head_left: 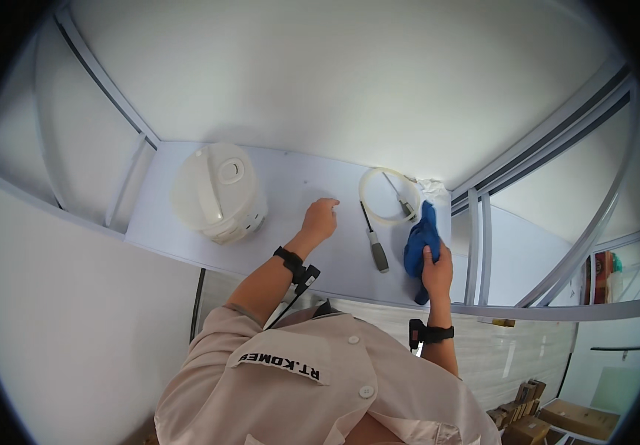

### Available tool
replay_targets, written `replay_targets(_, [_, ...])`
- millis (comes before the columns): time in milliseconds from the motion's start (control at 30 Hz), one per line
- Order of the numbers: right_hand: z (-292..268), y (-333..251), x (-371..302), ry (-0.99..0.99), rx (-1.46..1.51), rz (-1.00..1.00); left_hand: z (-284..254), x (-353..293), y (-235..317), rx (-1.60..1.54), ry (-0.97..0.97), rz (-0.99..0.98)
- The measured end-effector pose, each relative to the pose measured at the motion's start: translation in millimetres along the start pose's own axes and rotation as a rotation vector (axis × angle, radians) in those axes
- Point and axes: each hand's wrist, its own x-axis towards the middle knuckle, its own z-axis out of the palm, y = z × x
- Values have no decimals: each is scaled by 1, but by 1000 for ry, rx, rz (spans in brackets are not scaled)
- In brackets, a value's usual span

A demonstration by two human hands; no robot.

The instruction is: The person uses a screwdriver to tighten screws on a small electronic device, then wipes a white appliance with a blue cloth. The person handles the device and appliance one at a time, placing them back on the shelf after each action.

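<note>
My right hand (pixel 438 273) is closed around a bunched blue cloth (pixel 421 241) at the right end of the white shelf (pixel 294 174). Over the middle of the shelf, my left hand (pixel 320 219) has its fingers curled in; whether something small sits between them is hidden. Left of it stands a white lidded appliance (pixel 244 204) with a carry handle on top, like an electric kettle or thermo pot. Between my hands lies a screwdriver (pixel 377 252) with a grey-green handle. Just beyond, a cream-coloured ring (pixel 363 194) lies around part of a second screwdriver (pixel 406 208).
A crumpled clear or white wrapper (pixel 432 188) rests in the far right corner. The shelf is bounded by a white back wall (pixel 320 81) and metal frame posts (pixel 478 252) on the right. Cardboard boxes (pixel 579 419) stand on the floor at lower right.
</note>
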Motion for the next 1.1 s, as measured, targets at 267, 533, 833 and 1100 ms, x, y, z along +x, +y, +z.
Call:
replay_targets(267, [-53, -45, 9, 254, 742, -172, -67, -28, 98, -199, -105, 170])
replay_targets(533, [-20, -120, -18, 291, 1030, -285, -187, -63, 138, -122, -107, 318])
replay_targets(833, [139, -255, -54, -127, 1305, 31, -350, -51, -11, 179, 364, 347])
replay_targets(1100, [252, -284, -68, -442, 1521, 449, -359, -32, -98, -145, 166, 164])
